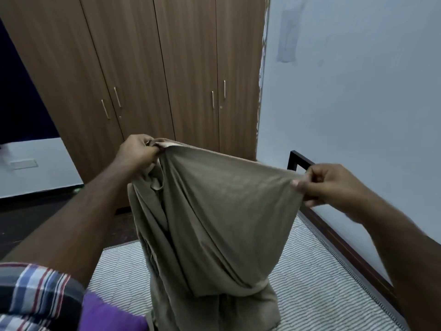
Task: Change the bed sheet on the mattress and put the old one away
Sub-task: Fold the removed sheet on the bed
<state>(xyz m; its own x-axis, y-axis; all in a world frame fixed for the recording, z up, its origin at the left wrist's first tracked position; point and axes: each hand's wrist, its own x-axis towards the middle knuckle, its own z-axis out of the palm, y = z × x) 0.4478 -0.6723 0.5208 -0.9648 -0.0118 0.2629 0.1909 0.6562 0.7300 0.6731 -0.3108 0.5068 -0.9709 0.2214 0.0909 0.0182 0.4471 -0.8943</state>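
Plaid sleeve [35, 295] at lower left, with a purple cloth [107, 314] just beside it. Striped mattress [310, 283] lies bare below, running along a dark bed frame [298, 161] against the pale wall [358, 91]. Olive-tan bed sheet [214, 211] hangs bunched above the mattress, its lower folds resting on it. Left hand [137, 152] grips one gathered end of the sheet's top edge, fingers curled round it. Right hand [331, 185] pinches the other end between thumb and fingers, edge stretched between the two. Beyond, a wooden wardrobe [167, 68], doors closed.
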